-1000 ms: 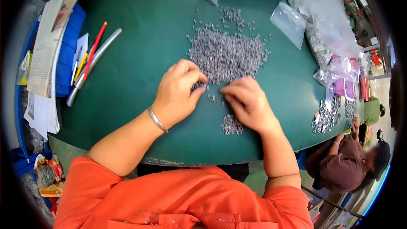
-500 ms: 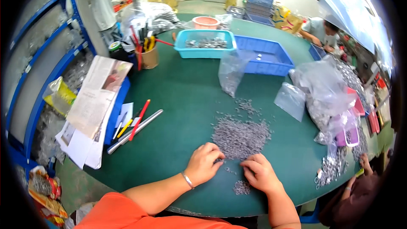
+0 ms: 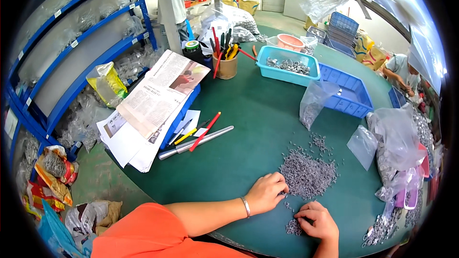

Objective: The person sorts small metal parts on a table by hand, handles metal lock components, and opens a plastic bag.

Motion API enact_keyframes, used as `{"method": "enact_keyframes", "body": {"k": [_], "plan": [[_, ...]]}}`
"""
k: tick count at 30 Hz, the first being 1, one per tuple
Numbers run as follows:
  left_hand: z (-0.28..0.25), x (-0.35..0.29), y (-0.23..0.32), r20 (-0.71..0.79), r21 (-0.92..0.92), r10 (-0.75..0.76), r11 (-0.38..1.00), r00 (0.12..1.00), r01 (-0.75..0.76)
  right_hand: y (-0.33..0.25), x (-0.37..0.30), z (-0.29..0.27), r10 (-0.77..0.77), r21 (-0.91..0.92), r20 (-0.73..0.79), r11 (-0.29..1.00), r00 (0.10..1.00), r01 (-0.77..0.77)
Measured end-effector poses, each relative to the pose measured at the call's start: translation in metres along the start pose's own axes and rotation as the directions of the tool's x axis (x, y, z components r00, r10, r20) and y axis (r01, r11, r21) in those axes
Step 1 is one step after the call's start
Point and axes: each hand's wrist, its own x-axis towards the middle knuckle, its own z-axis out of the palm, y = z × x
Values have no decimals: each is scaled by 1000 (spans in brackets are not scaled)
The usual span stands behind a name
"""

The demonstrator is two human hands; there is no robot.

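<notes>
At the far left, a blue shelf unit [image 3: 144, 14] carries clear bags, with a yellow packet [image 3: 107, 86] low beside it. On the table's left side, a newspaper [image 3: 158, 95] lies over a blue bin [image 3: 187, 115]; just right of it, a red pen [image 3: 206, 131] crosses a silvery tube [image 3: 216, 136], near a yellow pen [image 3: 185, 136]. Farther back stands a brown cup [image 3: 225, 70] of tools. Right of that, a turquoise basket [image 3: 288, 76] holds metal pieces, beside a blue tray [image 3: 355, 109]. On the right are a large clear bag [image 3: 397, 126] and a purple basket [image 3: 409, 200], with metal rings [image 3: 380, 229] nearer. A co-worker [image 3: 400, 69] sits far right.
</notes>
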Motion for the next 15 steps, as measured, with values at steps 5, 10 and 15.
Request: {"method": "enact_keyframes", "body": {"k": [5, 10, 15], "plan": [[2, 0, 1, -6, -6, 17, 1000, 1000, -17, 7, -3, 0, -65, 3, 136, 998, 989, 65], [6, 0, -1, -12, 5, 6, 1000, 1000, -6, -7, 11, 20, -87, -120, -174, 991, 981, 67], [5, 2, -1, -29, 8, 9, 1000, 1000, -9, 10, 12, 27, -106, -142, -116, 986, 988, 89]]}}
